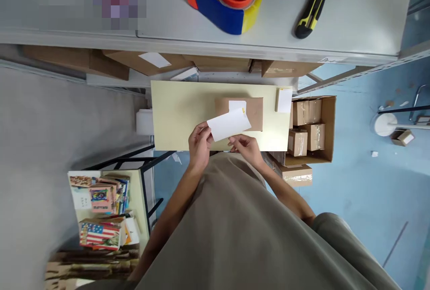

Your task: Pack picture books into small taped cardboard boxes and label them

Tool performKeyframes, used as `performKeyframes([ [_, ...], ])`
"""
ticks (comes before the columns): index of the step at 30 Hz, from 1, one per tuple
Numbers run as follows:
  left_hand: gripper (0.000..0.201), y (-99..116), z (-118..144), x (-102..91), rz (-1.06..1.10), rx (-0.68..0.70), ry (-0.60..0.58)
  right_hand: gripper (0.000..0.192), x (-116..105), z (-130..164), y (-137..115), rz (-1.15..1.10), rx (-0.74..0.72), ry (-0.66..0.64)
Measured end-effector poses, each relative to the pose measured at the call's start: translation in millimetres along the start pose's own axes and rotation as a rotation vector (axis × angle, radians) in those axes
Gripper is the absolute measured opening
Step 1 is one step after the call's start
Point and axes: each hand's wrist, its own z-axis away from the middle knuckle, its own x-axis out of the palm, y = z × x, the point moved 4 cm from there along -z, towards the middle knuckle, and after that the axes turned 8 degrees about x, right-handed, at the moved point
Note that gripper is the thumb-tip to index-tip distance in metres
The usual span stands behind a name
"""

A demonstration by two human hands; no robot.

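- Your left hand (pixel 199 143) pinches the label's (pixel 229 123) left end; your right hand (pixel 246 145) grips its lower edge, fingers closed on it.
- The label hangs above the box (pixel 254 112) on the table (pixel 174 115), long axis running left to right, tilted slightly.
- The box lies just beyond both hands.
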Motion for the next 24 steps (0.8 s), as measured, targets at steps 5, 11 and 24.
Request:
performKeyframes([
  [5,0.043,-8.3,6.8,14.1,-0.137,0.044,-0.129,0.064,-24.7,-7.3,7.0,-0.336,0.155,0.151],
  [11,0.063,-5.8,7.0,23.9,-0.367,0.166,-0.14,0.059,-44.5,-5.8,1.0,-0.027,-0.082,0.294],
  [24,0.027,-1.2,-18.7,44.7,-0.563,0.317,-0.369,0.036,-73.9,-0.9,-25.6,0.7,-0.417,0.098],
])
